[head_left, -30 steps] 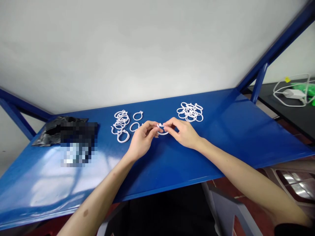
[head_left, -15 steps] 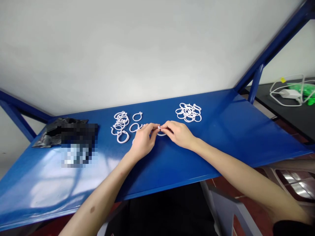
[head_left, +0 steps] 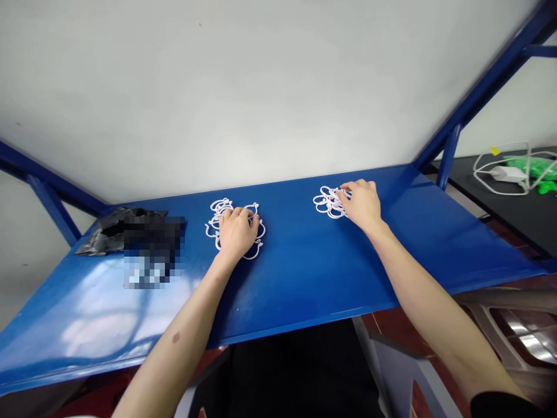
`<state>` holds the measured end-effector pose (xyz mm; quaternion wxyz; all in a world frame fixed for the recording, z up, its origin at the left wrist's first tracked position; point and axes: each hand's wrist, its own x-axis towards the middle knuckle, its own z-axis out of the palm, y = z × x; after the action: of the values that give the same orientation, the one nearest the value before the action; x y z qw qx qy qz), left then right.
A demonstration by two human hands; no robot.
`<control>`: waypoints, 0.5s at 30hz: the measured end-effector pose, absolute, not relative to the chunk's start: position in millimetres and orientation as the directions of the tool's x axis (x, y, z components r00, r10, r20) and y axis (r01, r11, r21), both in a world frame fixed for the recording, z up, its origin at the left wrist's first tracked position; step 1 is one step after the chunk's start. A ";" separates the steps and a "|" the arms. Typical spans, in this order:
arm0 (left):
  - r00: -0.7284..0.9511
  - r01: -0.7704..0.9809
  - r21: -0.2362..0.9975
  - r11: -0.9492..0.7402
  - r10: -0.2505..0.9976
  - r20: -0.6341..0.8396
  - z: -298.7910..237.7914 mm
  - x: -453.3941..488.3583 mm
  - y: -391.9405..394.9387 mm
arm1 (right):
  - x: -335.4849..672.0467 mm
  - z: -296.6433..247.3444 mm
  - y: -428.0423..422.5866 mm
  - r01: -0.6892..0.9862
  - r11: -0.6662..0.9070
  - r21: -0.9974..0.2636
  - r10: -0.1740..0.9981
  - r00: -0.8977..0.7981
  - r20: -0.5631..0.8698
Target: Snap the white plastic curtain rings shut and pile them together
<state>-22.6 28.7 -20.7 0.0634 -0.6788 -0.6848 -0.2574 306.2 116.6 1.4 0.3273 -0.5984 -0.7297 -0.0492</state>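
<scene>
On the blue shelf (head_left: pixel 304 267) lie two groups of white plastic rings. My left hand (head_left: pixel 237 232) rests knuckles up on the left group of rings (head_left: pixel 217 210), its fingers curled down over a ring there. My right hand (head_left: pixel 362 204) is at the right pile of rings (head_left: pixel 325 203), with thumb and fingertips pinched on a ring at the pile's right edge. The rings under both hands are partly hidden.
A crumpled black bag (head_left: pixel 114 229) lies at the shelf's back left beside a blurred patch. Blue frame struts (head_left: pixel 448 157) rise at both ends. A black table at the right holds a white charger with its cable (head_left: pixel 507 173) and something green.
The hands, which together held one ring at the middle of the shelf, have parted: the left went to the left group, the right went to the right pile.
</scene>
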 end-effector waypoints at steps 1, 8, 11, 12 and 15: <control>-0.077 0.961 0.273 -0.048 0.900 0.429 -19.3 -21.7 28.2 | 302.3 1.8 113.7 0.897 0.309 -0.315 0.820 -0.084 0.566; -0.079 0.958 0.284 -0.043 0.911 0.406 -14.1 -14.0 25.1 | 256.6 8.8 76.5 0.736 0.600 -0.313 0.726 -0.336 0.600; -0.098 0.955 0.297 -0.019 0.923 0.372 -13.5 -12.8 25.0 | 242.1 6.2 63.2 0.641 0.689 -0.339 0.702 -0.472 0.534; -0.108 0.951 0.309 -0.011 0.925 0.366 -13.6 -13.0 25.2 | 239.4 4.8 60.6 0.618 0.704 -0.350 0.696 -0.502 0.514; -0.122 0.937 0.348 -0.024 0.912 0.392 -12.9 -13.6 25.8 | 235.8 1.5 57.3 0.580 0.720 -0.381 0.690 -0.544 0.477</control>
<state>-13.6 25.8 -12.9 0.0235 -0.6621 -0.6981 -0.2715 235.8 57.3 1.5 0.3097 -0.3632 -0.8742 0.0893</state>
